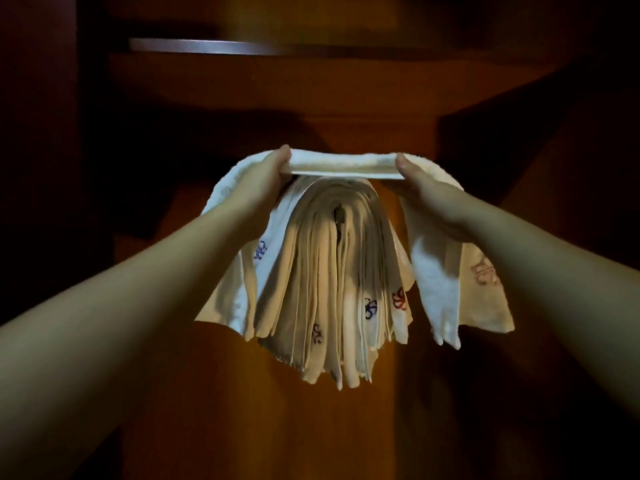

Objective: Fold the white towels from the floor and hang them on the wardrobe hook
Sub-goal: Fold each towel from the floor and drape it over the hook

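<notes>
A folded white towel (343, 166) is stretched flat between both hands, just above a thick bundle of hung towels. My left hand (266, 174) grips its left end, thumb on top. My right hand (420, 183) grips its right end the same way. The towel's loose ends droop past each wrist. Several folded white towels (332, 289) with small blue and red embroidered marks hang below, draped over the dark wardrobe hook (338, 216), whose tip shows between the layers.
The wooden wardrobe back panel (311, 410) fills the view behind the towels. A shelf edge (214, 47) runs across above. Dark wardrobe sides close in on the left and right.
</notes>
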